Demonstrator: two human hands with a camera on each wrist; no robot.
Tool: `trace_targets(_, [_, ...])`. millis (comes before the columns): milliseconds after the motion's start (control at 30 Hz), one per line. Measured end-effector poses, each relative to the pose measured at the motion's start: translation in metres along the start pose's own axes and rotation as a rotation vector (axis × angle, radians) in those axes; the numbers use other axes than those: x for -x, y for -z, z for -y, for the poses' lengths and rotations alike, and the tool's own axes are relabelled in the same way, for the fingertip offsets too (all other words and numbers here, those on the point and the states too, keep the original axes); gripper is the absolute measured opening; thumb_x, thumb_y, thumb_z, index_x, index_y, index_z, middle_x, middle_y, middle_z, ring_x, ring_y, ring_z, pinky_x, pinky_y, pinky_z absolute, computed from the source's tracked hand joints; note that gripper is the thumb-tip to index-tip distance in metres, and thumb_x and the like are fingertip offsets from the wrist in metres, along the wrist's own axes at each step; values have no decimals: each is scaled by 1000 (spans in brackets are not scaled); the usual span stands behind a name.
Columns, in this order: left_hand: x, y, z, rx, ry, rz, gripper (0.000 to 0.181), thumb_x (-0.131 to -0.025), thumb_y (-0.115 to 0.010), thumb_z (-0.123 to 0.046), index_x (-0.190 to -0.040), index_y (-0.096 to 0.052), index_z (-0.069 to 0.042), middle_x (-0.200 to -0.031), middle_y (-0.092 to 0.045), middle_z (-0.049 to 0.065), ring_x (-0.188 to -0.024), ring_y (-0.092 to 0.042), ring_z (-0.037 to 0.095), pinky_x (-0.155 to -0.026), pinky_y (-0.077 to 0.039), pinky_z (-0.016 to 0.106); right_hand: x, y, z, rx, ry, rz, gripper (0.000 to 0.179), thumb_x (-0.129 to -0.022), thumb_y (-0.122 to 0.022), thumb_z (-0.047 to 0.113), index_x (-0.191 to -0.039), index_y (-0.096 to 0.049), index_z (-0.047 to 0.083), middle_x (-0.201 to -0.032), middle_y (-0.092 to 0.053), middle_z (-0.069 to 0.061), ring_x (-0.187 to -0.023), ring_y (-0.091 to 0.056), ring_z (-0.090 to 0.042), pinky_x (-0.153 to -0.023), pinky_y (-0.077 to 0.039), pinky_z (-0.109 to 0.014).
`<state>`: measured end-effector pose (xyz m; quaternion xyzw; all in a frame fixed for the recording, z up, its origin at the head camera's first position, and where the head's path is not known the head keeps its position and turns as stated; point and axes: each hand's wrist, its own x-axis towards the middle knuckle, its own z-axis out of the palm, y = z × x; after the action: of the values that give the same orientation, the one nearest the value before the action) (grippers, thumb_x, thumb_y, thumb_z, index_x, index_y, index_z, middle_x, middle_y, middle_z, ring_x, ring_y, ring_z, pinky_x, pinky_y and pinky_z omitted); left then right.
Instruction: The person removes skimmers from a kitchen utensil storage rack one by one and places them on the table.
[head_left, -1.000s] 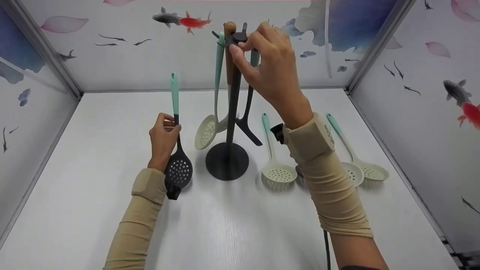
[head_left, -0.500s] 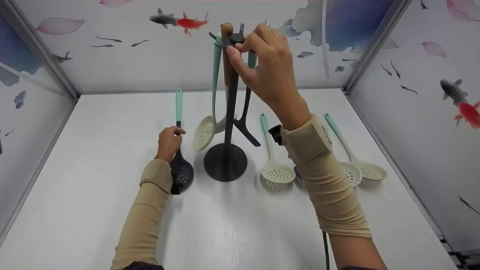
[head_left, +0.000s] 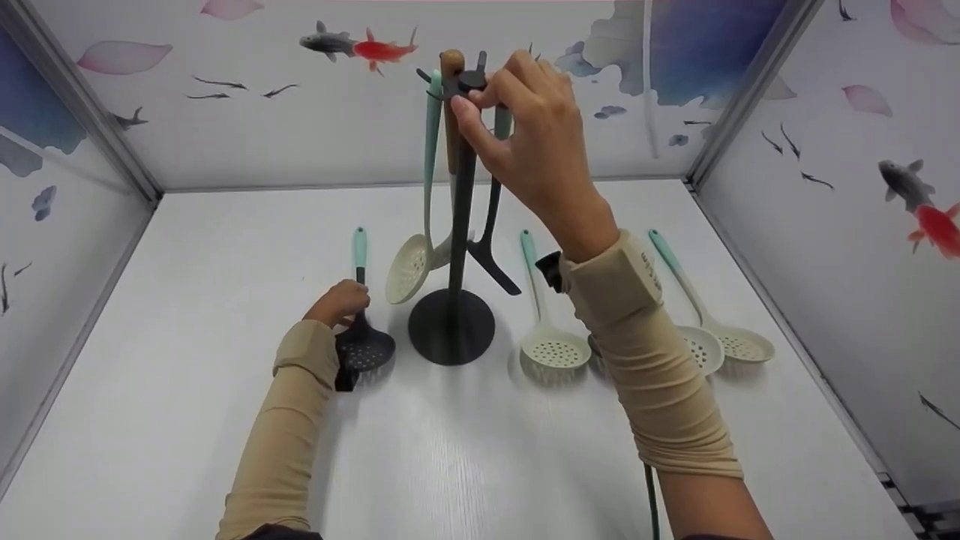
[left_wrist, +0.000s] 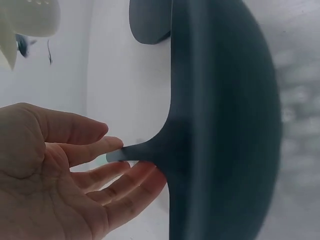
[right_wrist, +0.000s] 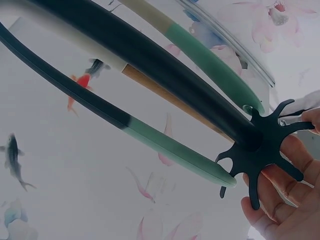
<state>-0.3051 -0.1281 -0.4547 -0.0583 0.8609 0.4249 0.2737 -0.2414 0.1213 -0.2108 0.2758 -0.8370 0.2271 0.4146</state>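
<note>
In the head view, a black skimmer [head_left: 365, 351] with a mint-green handle end lies on the table left of the stand. My left hand [head_left: 341, 301] is at its neck; in the left wrist view the fingers [left_wrist: 135, 192] touch the skimmer's neck [left_wrist: 142, 151], fairly straight, the thumb apart from it. My right hand [head_left: 536, 142] holds the hooked top of a black utensil stand [head_left: 452, 328] with thumb and fingers. From its hooks hang a cream skimmer [head_left: 409, 268], a wooden-handled utensil [head_left: 451, 64] and a black turner [head_left: 495, 268]. The right wrist view shows the hooked top [right_wrist: 260, 150] before the fingers.
Right of the stand lie a cream skimmer [head_left: 556, 349], another cream perforated utensil [head_left: 705, 351] and a cream slotted spoon [head_left: 742, 346]. A dark utensil is mostly hidden behind the right forearm. Patterned walls [head_left: 247, 142] enclose the white table [head_left: 450, 465].
My left hand has lowered the black skimmer, which goes from tilted up to lying on the table. The left fingers have loosened. My right hand stays at the stand's top.
</note>
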Motion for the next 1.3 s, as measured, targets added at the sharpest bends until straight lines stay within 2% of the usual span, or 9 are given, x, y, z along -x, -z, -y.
trace_targets(100, [1,0,3,0,-4,15,29,-89,-33,-6,-112,-46,6,-103,-45,13,-106,-47,28,-99,-41,48,0,-1,0,5,-2,3,37,-93,-51,34,-90,-65,-1,-85,-55,-15,-84,-49,-28,-86,-36,-35])
trace_targets(233, [3,2,-1,-123,-62,16,50,-90,-33,-9,-138,-35,6,-136,-40,27,-128,-39,37,-104,-35,49,1,-1,0,0,-3,5,37,-93,-51,33,-90,-65,-1,-85,-54,-15,-83,-49,-27,-86,-36,-35])
trace_targets(367, [9,8,-20,-197,-166,-99,52,-93,-32,-13,-143,-29,0,-147,-28,25,-136,-27,39,-109,-27,48,0,0,0,-9,-2,-4,36,-92,-52,32,-88,-65,-1,-84,-54,-15,-83,-48,-27,-87,-36,-35])
trace_targets(467, [18,12,-39,-114,-295,-214,47,-97,-33,-18,-142,-34,-5,-148,-30,21,-137,-28,37,-109,-28,48,0,0,1,-8,-4,-3,35,-92,-52,31,-87,-65,-1,-84,-54,-15,-82,-48,-27,-88,-35,-35])
trace_targets(600, [39,13,-67,71,-576,-309,43,-99,-40,-25,-139,-41,-8,-142,-42,15,-132,-39,31,-107,-32,43,0,1,1,4,-11,7,35,-92,-52,31,-88,-65,-1,-85,-54,-15,-84,-49,-27,-89,-35,-35])
trace_targets(700, [57,9,-88,197,-778,-312,42,-98,-45,-26,-136,-45,-9,-136,-50,12,-126,-46,24,-106,-35,36,0,1,2,3,-11,15,35,-93,-51,31,-88,-66,-1,-86,-54,-15,-86,-49,-27,-90,-35,-35])
trace_targets(800, [73,3,-106,280,-899,-291,42,-95,-51,-22,-134,-46,-8,-130,-54,11,-122,-50,20,-104,-37,31,1,1,1,-3,-9,19,35,-93,-51,30,-89,-65,-1,-87,-55,-15,-88,-50,-28,-91,-35,-34])
trace_targets(1000, [90,-6,-126,306,-946,-388,36,-88,-62,-18,-121,-55,-4,-113,-62,11,-107,-59,20,-95,-46,31,2,0,-2,-22,-7,25,33,-93,-51,29,-93,-66,-1,-98,-60,-15,-102,-54,-28,-97,-36,-33])
trace_targets(1300, [92,-2,-119,300,-931,-530,24,-87,-63,-18,-108,-61,-7,-100,-63,5,-92,-62,12,-82,-51,29,0,-3,-3,-89,35,44,34,-94,-51,28,-97,-68,-1,-102,-63,-15,-104,-56,-26,-94,-40,-30])
